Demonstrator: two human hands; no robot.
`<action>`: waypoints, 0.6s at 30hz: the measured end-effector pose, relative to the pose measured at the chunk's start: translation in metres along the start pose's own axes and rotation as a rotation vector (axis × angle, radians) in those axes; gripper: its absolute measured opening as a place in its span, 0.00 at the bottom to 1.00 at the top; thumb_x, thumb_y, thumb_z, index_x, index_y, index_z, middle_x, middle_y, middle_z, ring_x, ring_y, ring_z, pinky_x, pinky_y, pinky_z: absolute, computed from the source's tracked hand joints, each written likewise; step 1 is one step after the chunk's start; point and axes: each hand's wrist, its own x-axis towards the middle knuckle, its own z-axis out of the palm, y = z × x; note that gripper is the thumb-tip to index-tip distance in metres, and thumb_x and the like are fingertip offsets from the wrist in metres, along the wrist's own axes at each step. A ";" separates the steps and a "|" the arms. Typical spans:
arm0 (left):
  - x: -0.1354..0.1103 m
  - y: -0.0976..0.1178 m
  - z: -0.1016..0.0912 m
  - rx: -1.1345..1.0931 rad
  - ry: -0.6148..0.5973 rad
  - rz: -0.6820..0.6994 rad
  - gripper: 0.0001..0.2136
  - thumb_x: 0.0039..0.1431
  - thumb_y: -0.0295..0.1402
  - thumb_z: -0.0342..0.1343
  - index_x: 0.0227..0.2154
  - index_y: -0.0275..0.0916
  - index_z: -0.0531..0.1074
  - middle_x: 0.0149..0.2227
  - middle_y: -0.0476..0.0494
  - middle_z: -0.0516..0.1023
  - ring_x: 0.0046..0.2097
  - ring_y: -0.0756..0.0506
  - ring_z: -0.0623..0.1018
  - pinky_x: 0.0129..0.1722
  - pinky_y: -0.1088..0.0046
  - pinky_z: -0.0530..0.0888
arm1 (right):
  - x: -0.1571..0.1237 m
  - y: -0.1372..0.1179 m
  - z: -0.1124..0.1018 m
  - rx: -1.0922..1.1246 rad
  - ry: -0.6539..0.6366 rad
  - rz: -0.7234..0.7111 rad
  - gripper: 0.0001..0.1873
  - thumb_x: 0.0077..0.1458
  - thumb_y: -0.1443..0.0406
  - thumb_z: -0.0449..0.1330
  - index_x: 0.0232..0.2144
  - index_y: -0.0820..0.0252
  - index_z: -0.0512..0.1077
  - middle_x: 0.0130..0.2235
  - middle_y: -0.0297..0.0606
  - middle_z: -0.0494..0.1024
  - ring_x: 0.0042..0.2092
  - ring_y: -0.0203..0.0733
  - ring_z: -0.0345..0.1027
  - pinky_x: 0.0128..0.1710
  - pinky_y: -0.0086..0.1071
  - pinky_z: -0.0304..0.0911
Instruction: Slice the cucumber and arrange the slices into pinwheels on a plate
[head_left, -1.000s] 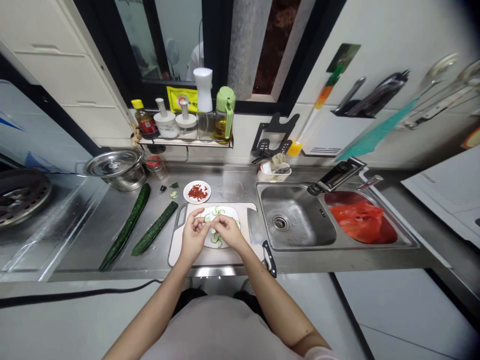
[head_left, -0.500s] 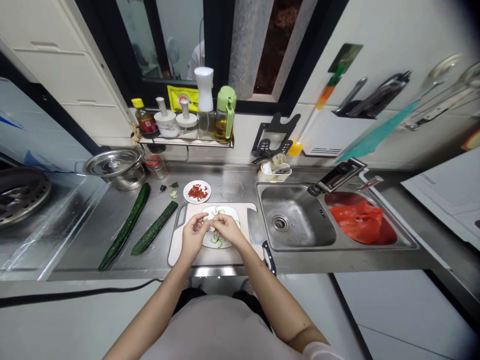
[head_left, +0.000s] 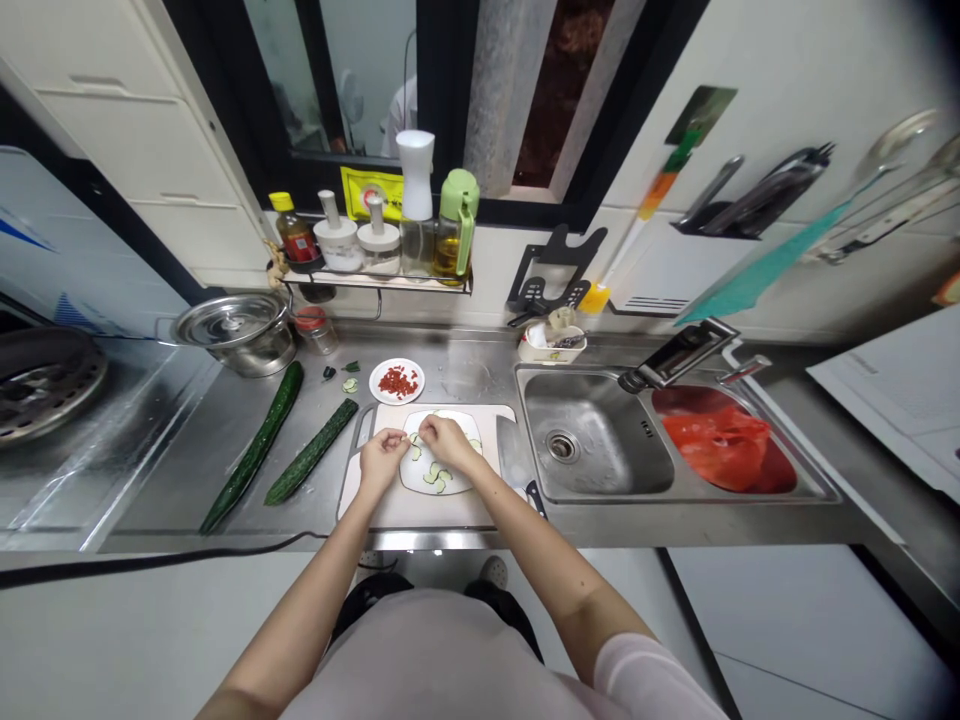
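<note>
A white plate [head_left: 457,484] with several thin cucumber slices [head_left: 434,475] rests on a pale cutting board [head_left: 420,509] at the counter's front. My left hand [head_left: 380,456] hovers over the plate's left rim, fingers pinched on a cucumber slice. My right hand [head_left: 445,441] is over the plate's upper middle, fingers curled and pinched on a slice too. The two hands' fingertips are close together. A cleaver [head_left: 514,462] lies on the board's right edge, its black handle toward me.
A whole cucumber [head_left: 255,447] and a half cucumber [head_left: 310,451] lie left of the board. A small dish of red bits [head_left: 397,381] sits behind it, a steel pot [head_left: 234,331] at the far left, the sink [head_left: 592,440] with a red bag [head_left: 716,447] to the right.
Both hands have shifted slightly toward the back of the plate and drawn a little apart; more of the plate's near half with its slices shows now.
</note>
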 end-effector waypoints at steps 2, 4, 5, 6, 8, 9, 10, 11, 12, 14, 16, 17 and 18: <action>0.003 -0.004 0.001 0.169 -0.004 -0.013 0.11 0.46 0.39 0.57 0.31 0.39 0.75 0.25 0.50 0.75 0.28 0.50 0.72 0.31 0.76 0.66 | 0.003 0.003 0.006 -0.125 -0.034 0.001 0.04 0.55 0.69 0.55 0.31 0.60 0.70 0.32 0.36 0.75 0.34 0.37 0.65 0.36 0.28 0.54; 0.004 -0.006 0.002 0.344 -0.007 -0.034 0.09 0.48 0.38 0.56 0.31 0.42 0.75 0.27 0.49 0.77 0.30 0.48 0.74 0.33 0.74 0.65 | 0.005 0.006 0.012 -0.234 -0.072 0.015 0.05 0.57 0.68 0.54 0.33 0.60 0.70 0.36 0.38 0.75 0.37 0.38 0.65 0.37 0.28 0.53; 0.004 -0.006 0.003 0.421 -0.009 -0.044 0.08 0.49 0.38 0.55 0.31 0.43 0.76 0.28 0.49 0.78 0.32 0.47 0.75 0.33 0.73 0.65 | 0.006 0.007 0.015 -0.274 -0.088 0.022 0.06 0.58 0.68 0.53 0.34 0.60 0.70 0.37 0.39 0.75 0.38 0.38 0.65 0.37 0.29 0.53; 0.004 -0.005 0.003 0.487 -0.011 -0.051 0.08 0.49 0.38 0.55 0.31 0.44 0.76 0.29 0.49 0.79 0.34 0.45 0.76 0.34 0.72 0.64 | 0.006 0.008 0.017 -0.304 -0.102 0.030 0.06 0.59 0.68 0.53 0.35 0.60 0.70 0.38 0.40 0.75 0.39 0.39 0.65 0.37 0.29 0.52; 0.004 -0.005 0.006 0.585 -0.016 -0.059 0.08 0.50 0.38 0.54 0.30 0.46 0.76 0.31 0.49 0.80 0.36 0.43 0.76 0.36 0.71 0.64 | 0.007 0.011 0.021 -0.336 -0.120 0.040 0.07 0.60 0.68 0.51 0.36 0.60 0.70 0.39 0.42 0.75 0.40 0.39 0.66 0.36 0.29 0.52; 0.004 -0.004 0.007 0.619 -0.016 -0.060 0.08 0.51 0.38 0.54 0.30 0.46 0.77 0.32 0.48 0.80 0.38 0.43 0.76 0.36 0.70 0.64 | 0.007 0.012 0.022 -0.344 -0.127 0.042 0.08 0.60 0.68 0.51 0.36 0.60 0.70 0.39 0.42 0.75 0.40 0.39 0.66 0.36 0.29 0.52; 0.004 -0.004 0.008 0.647 -0.014 -0.060 0.08 0.51 0.38 0.54 0.30 0.46 0.77 0.33 0.47 0.80 0.39 0.42 0.76 0.37 0.70 0.64 | 0.007 0.012 0.023 -0.356 -0.133 0.044 0.08 0.60 0.68 0.50 0.37 0.60 0.70 0.39 0.42 0.75 0.40 0.39 0.66 0.36 0.29 0.52; 0.005 -0.005 0.009 0.671 -0.013 -0.057 0.08 0.51 0.38 0.53 0.29 0.45 0.77 0.34 0.47 0.80 0.39 0.42 0.76 0.38 0.69 0.64 | 0.008 0.013 0.024 -0.369 -0.139 0.046 0.08 0.61 0.68 0.50 0.37 0.60 0.70 0.39 0.42 0.75 0.40 0.39 0.66 0.36 0.29 0.52; 0.006 -0.005 0.010 0.694 -0.012 -0.051 0.09 0.51 0.38 0.53 0.29 0.45 0.77 0.35 0.46 0.80 0.40 0.41 0.75 0.38 0.69 0.64 | 0.008 0.014 0.025 -0.382 -0.144 0.048 0.09 0.61 0.68 0.50 0.37 0.60 0.70 0.39 0.42 0.75 0.40 0.40 0.66 0.36 0.29 0.52; 0.008 -0.006 0.011 0.734 -0.012 -0.036 0.09 0.51 0.38 0.52 0.29 0.44 0.77 0.36 0.44 0.79 0.41 0.41 0.75 0.39 0.68 0.64 | 0.009 0.015 0.026 -0.407 -0.151 0.051 0.09 0.61 0.68 0.49 0.38 0.60 0.70 0.40 0.43 0.74 0.40 0.40 0.66 0.36 0.30 0.52; 0.009 -0.008 0.012 0.769 -0.013 -0.026 0.09 0.51 0.37 0.52 0.28 0.44 0.77 0.37 0.43 0.79 0.42 0.39 0.74 0.40 0.66 0.63 | 0.010 0.016 0.027 -0.430 -0.158 0.050 0.10 0.62 0.68 0.49 0.38 0.61 0.70 0.40 0.43 0.74 0.40 0.41 0.66 0.36 0.30 0.52; 0.010 -0.009 0.013 0.784 -0.012 -0.025 0.09 0.51 0.37 0.52 0.28 0.43 0.77 0.37 0.42 0.78 0.42 0.39 0.74 0.40 0.66 0.63 | 0.010 0.017 0.028 -0.439 -0.162 0.047 0.10 0.62 0.67 0.48 0.39 0.61 0.70 0.41 0.43 0.74 0.40 0.41 0.66 0.36 0.30 0.53; 0.011 -0.010 0.013 0.797 -0.012 -0.024 0.09 0.51 0.37 0.52 0.28 0.43 0.77 0.37 0.42 0.78 0.43 0.39 0.74 0.40 0.65 0.63 | 0.010 0.017 0.029 -0.448 -0.166 0.044 0.10 0.62 0.67 0.48 0.39 0.61 0.70 0.41 0.44 0.74 0.41 0.41 0.66 0.36 0.30 0.53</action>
